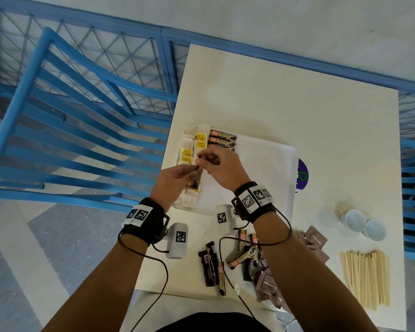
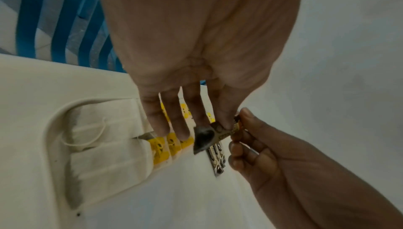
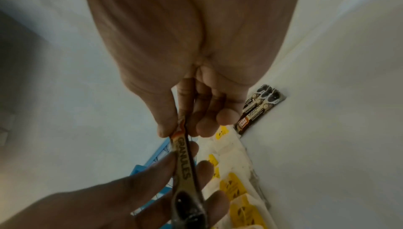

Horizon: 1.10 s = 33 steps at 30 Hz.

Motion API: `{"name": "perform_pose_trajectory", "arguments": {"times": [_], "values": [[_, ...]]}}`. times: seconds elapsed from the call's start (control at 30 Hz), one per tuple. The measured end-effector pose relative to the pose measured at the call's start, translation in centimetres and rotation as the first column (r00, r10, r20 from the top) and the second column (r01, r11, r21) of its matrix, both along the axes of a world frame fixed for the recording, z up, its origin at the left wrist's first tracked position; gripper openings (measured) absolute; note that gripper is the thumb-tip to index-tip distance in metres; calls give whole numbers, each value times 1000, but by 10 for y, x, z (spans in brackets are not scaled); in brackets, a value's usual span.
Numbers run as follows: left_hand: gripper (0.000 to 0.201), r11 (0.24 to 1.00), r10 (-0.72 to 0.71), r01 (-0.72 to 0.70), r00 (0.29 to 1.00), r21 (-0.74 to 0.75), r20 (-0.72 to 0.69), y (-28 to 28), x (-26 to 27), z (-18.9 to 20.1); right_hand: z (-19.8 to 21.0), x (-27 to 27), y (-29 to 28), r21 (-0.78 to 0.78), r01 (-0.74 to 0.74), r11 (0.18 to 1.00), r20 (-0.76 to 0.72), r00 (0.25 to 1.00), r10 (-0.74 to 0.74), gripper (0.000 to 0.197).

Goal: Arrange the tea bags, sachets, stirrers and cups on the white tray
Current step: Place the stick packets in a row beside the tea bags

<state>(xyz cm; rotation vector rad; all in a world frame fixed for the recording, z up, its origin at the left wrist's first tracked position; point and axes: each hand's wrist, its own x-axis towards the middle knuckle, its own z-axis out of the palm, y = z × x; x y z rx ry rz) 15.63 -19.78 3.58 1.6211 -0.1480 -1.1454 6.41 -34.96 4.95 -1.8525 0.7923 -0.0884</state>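
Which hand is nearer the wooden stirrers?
Right. The right hand is over the white tray, on the side of the stirrers; the left hand is farther, at the tray's left edge.

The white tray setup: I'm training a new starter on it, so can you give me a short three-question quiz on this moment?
1. True or false: the stirrers already lie on the white tray.
2. Multiple choice: the coffee sachet in the air is held by A) the left hand only, B) the right hand only, C) both hands.
3. Fill the gap: the sachets in a row on the tray lie beside the ____ with yellow tags.

Key: 1 false, they lie on the table; 2 C; 3 tea bags.
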Motion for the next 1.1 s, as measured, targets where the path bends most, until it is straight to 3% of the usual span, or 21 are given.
{"name": "perform_pose_trajectory", "arguments": {"times": [0.1,0.2,0.4,0.53,0.77,0.97,1.1], "values": [[15,1000,-3,2,996,6,89,1,-1,1,3,-3,6,-3,24,1000,21,999,-24,27],[13,994,101,-100,995,-46,12,-1,-3,6,3,-11,15,21,19,1000,34,999,-20,37],[14,969,212,-233,954,-78,-214,-4,-2,16,-3,-17,21,-202,-40,978,99,993,61,33],[27,953,283,-295,947,-63,-149,-5,-1,20,-1,-18,18,-276,-67,959,106,989,100,31],[21,903,409,-425,894,-56,-184,-6,-6,19,-1,-22,18,-310,-107,945,86,986,140,27],[30,931,358,-364,922,-15,-149,-8,-1,13,-7,-18,13,-425,-91,900,41,992,119,25],[27,948,316,-313,947,57,-57,-6,5,7,-24,-29,-11,-451,-5,892,-14,1000,-1,24]]}}
